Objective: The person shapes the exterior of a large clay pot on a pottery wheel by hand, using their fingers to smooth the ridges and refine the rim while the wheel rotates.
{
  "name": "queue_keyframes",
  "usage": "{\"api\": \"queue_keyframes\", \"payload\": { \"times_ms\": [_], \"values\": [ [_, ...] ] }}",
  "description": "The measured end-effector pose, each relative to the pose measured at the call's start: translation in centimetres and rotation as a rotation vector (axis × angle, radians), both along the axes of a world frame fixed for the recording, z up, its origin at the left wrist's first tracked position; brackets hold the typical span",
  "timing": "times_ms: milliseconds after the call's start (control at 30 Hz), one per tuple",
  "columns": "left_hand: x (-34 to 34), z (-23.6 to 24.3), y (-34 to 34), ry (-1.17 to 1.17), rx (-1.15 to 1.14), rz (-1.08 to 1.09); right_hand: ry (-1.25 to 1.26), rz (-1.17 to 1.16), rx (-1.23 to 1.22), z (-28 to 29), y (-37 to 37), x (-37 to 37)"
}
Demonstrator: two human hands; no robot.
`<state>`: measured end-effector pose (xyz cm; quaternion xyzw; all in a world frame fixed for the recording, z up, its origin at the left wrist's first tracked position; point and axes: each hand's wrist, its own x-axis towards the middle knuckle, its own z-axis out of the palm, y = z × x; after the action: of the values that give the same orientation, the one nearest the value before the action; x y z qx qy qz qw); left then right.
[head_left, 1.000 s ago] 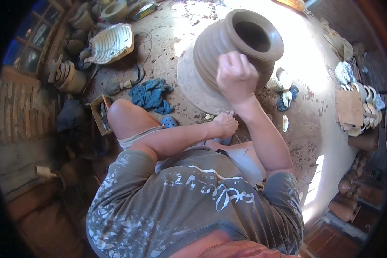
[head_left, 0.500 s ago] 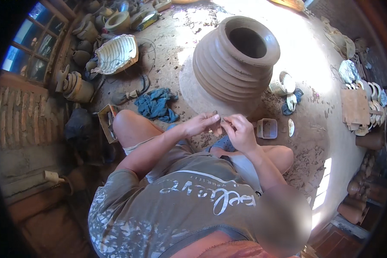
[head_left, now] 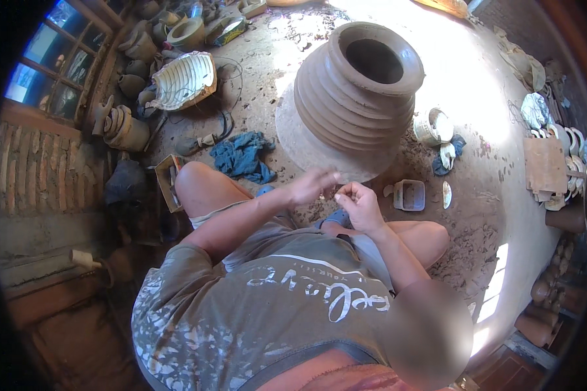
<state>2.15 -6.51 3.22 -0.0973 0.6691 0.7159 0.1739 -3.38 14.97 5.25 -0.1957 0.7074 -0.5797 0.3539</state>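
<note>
In front of my knees stands a large ribbed clay pot [head_left: 355, 111], grey-brown with a wide round mouth. It rests on a round, clay-covered base [head_left: 295, 140]. My left hand [head_left: 312, 187] is in the air just on the near side of the base, its fingers smeared by motion. Close to its right, my right hand [head_left: 361, 204] is closed, with thumb and forefinger pinched together. Whatever lies in that pinch is too small to name. Both hands are apart from the pot.
Right of the pot are a bucket [head_left: 433, 127], a dark cloth [head_left: 445, 163] and a clear plastic tub [head_left: 409, 195]. A blue cloth [head_left: 242, 156] and a box of tools [head_left: 169, 182] lie left. Farther left sits a ribbed white mould [head_left: 186, 79] among pots.
My left hand, which was touching the right one around a small piece, has drawn slightly left and is blurred. My right hand stays nearly in place, still pinched. The view has shifted slightly.
</note>
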Motion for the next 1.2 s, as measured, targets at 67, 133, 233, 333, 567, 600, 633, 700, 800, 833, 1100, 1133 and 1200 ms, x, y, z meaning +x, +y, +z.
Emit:
{"api": "queue_keyframes", "payload": {
  "times_ms": [67, 133, 233, 333, 567, 600, 633, 700, 800, 833, 1100, 1133, 1200],
  "values": [
    [-0.7, -0.4, -2.1, 0.061, -0.408, 0.065, -0.043, -0.105, -0.074, 0.9, 0.1, 0.7],
    [-1.2, -1.8, -4.8, 0.307, -1.127, -0.002, -0.043, -0.214, -0.191, 1.9, 0.2, 0.8],
    [-0.6, -3.8, -5.1, 0.263, -1.443, -0.198, 0.117, -0.228, -0.17, 1.5, 2.0, -0.9],
    [-1.3, -2.3, -3.7, 0.102, -1.35, -0.326, 0.158, -0.366, -0.273, 3.8, 1.9, -2.1],
    [-2.1, 0.9, 0.0, 0.035, -1.382, -0.579, 0.872, -0.372, -0.108, 8.4, -0.2, -5.4],
    [-2.1, 1.0, 0.7, 0.052, -1.41, -0.608, 1.0, -0.333, -0.086, 9.0, -0.7, -5.9],
    [-2.0, 1.0, 1.3, 0.065, -1.438, -0.634, 1.125, -0.289, -0.066, 9.8, -1.3, -6.2],
    [-2.2, 0.4, 2.5, 0.083, -1.461, -0.663, 1.223, -0.263, -0.047, 11.5, -2.9, -6.3],
    [-2.6, -1.1, 4.3, 0.079, -1.465, -0.672, 1.353, -0.191, -0.067, 13.2, -5.3, -6.9],
    [-2.7, -1.2, 5.0, 0.075, -1.477, -0.68, 1.377, -0.19, -0.082, 13.3, -5.9, -7.2],
    [-3.5, -3.3, 7.2, 0.112, -1.521, -0.729, 1.633, -0.132, -0.051, 13.6, -8.0, -8.7],
    [-3.4, -2.9, 7.2, 0.127, -1.522, -0.74, 1.68, -0.131, -0.028, 13.6, -8.0, -8.9],
    [-3.4, -2.1, 7.1, 0.131, -1.516, -0.755, 1.771, -0.127, 0.013, 13.7, -8.2, -9.3]
  ]
}}
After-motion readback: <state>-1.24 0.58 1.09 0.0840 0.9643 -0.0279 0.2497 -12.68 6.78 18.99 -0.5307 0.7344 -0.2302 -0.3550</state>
